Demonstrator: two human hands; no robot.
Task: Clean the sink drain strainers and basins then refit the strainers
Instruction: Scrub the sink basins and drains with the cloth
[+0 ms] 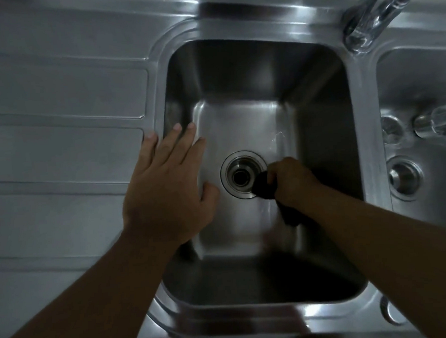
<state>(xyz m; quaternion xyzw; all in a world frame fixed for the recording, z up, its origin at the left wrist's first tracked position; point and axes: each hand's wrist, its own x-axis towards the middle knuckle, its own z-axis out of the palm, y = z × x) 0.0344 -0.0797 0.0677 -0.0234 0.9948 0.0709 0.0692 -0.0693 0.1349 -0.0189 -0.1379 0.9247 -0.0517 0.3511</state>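
Gripping dark cloth [265,188], right hand [291,180] beside drain [240,175].

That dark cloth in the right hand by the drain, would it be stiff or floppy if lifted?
Probably floppy: the dark cloth bunches under the right hand, and a tail trails loosely below the wrist. Likely light, since it crumples small enough for one hand. Possibly damp, given the sheen of the basin, though that is unclear.
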